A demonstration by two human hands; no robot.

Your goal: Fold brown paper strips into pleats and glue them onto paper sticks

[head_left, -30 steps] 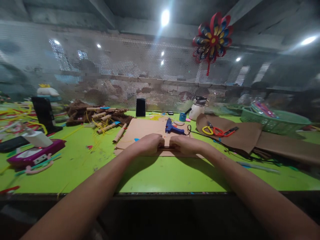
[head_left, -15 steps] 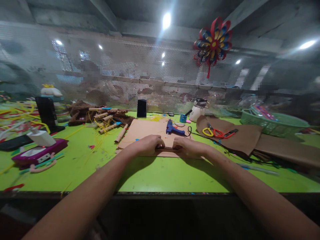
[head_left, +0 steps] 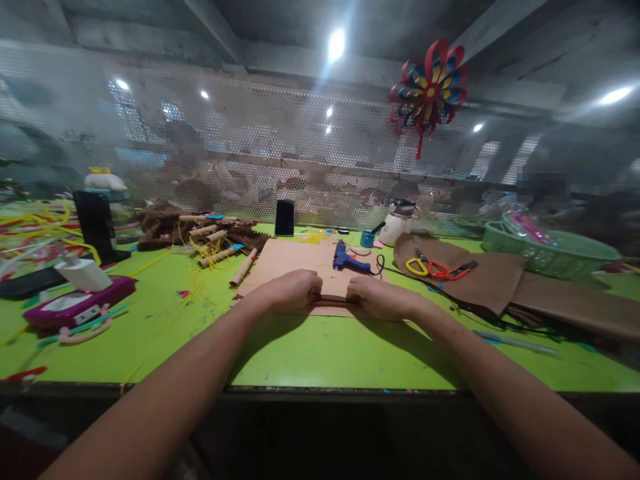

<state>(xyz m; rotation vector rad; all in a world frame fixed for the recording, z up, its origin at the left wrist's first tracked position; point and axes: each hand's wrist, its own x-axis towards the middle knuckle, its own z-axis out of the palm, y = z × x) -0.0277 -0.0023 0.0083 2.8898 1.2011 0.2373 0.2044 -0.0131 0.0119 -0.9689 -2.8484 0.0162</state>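
Observation:
Between my two hands lies a narrow dark brown strip (head_left: 334, 299), which looks like folded or rolled brown paper. My left hand (head_left: 295, 288) is closed with its fingertips curled on the strip's left end. At the right end my right hand (head_left: 376, 295) is closed in the same way. Both hands rest over the near edge of a tan cardboard sheet (head_left: 285, 257), and the palms and thumbs are partly hidden. Just beyond them on the cardboard is a blue hot glue gun (head_left: 350, 260), its black cord curling to the right.
Rolled paper tubes (head_left: 243, 268) and yellow strands lie left. At the right are brown paper (head_left: 495, 270), yellow-handled scissors (head_left: 417, 267), red-handled pliers (head_left: 440, 270) and a green basket (head_left: 570, 257). A purple power strip (head_left: 80, 307) sits far left; a white jug (head_left: 397, 225) stands behind.
Both hands have curled in a little more around the ends of the brown strip. Otherwise the view has only shifted slightly.

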